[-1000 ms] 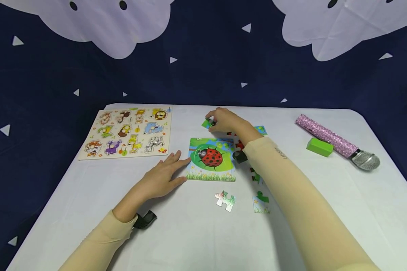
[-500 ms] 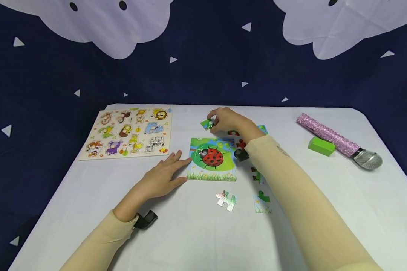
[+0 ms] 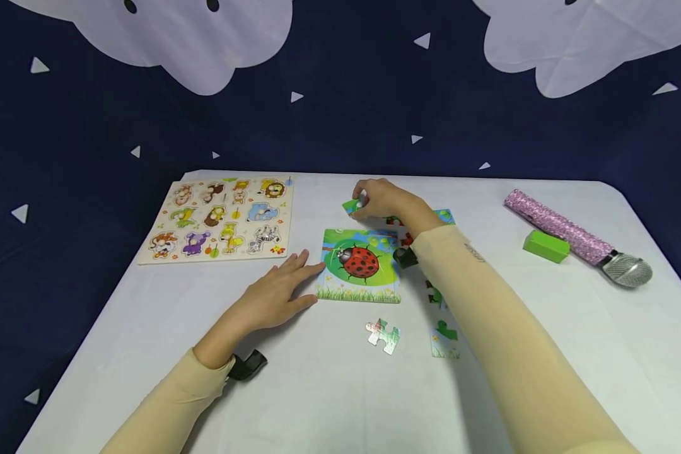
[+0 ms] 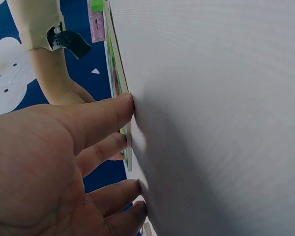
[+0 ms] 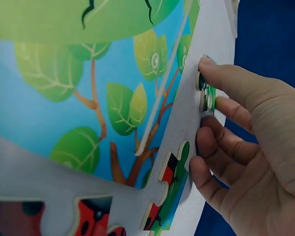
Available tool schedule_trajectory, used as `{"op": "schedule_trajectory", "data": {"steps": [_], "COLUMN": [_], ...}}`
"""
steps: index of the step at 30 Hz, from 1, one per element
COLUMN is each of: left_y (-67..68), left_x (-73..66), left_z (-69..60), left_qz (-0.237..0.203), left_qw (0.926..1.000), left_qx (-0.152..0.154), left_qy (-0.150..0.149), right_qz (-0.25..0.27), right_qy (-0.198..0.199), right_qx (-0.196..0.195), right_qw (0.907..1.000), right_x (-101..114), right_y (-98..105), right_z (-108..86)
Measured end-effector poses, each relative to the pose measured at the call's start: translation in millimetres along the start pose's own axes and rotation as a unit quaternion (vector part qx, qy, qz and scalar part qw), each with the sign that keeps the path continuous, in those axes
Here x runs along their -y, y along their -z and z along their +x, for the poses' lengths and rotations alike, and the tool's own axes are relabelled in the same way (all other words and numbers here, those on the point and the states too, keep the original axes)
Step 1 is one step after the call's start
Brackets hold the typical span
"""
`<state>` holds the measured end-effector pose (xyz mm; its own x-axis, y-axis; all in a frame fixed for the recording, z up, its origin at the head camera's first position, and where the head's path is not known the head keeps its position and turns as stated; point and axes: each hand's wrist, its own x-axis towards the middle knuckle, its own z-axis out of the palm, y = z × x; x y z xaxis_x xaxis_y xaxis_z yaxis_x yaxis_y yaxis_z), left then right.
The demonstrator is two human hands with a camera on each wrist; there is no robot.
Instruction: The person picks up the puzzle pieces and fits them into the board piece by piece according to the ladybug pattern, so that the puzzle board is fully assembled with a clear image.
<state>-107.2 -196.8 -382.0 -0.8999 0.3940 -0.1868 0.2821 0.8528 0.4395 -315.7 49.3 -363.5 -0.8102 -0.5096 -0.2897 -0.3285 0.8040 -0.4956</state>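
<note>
A square ladybug puzzle board (image 3: 361, 265) lies mid-table. My left hand (image 3: 272, 296) rests flat beside it with fingers spread; in the left wrist view its thumb (image 4: 120, 104) touches the board's edge (image 4: 122, 81). Beyond the board's far edge, my right hand (image 3: 383, 198) pinches a small green jigsaw piece (image 3: 350, 206) between thumb and fingers. The right wrist view has this piece (image 5: 206, 98) side-on, close to the white tabletop; most of its picture is hidden. Loose jigsaw pieces lie right of the board, partly under my right forearm, including a grass-edged piece (image 3: 445, 340).
A shiny jigsaw piece (image 3: 383, 335) lies in front of the board. An animal peg puzzle (image 3: 221, 221) occupies the back left. On the right are a green block (image 3: 547, 246) and a pink glitter microphone (image 3: 579, 236). A dark blue cloth (image 3: 340, 113) hangs behind the table.
The head view has shifted slightly, so the whole scene sits further right. My right hand keeps the jigsaw piece in nearly the same spot, turning it slightly. My left hand has stayed put.
</note>
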Motion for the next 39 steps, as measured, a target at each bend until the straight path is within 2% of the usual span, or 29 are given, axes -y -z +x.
{"op": "schedule_trajectory", "data": {"steps": [4,8,14,18,26,36,39], "left_y": [-0.2,-0.4,-0.2,-0.6,-0.6,-1.3,-0.8], "left_x": [-0.1,0.4,0.8,0.9,-0.1,-1.6,-1.6], "left_z": [0.2,0.6,0.5,0.5,0.8,1.6,1.2], "left_qz": [0.001,0.003,0.002,0.003,0.003,-0.003,0.001], "left_qw": [1.0000,1.0000,1.0000,1.0000,1.0000,1.0000,0.9999], "left_qx": [0.000,0.000,0.000,0.001,0.000,-0.002,-0.005], "left_qy": [0.000,0.002,0.004,0.004,0.004,0.008,0.010], "right_qz": [-0.011,-0.013,0.024,0.026,0.015,0.026,0.012], "right_qy": [0.001,0.022,0.022,0.017,0.029,0.028,0.038], "right_qx": [-0.015,-0.023,0.016,0.030,0.017,0.013,0.007], "right_qw": [0.9998,0.9994,0.9993,0.9991,0.9993,0.9992,0.9992], "right_x": [-1,-5,-5,-5,-5,-9,-10], "right_y": [0,5,15,17,14,15,15], "right_z": [-1.0,-1.4,-2.5,-1.9,-0.5,-1.9,0.0]}}
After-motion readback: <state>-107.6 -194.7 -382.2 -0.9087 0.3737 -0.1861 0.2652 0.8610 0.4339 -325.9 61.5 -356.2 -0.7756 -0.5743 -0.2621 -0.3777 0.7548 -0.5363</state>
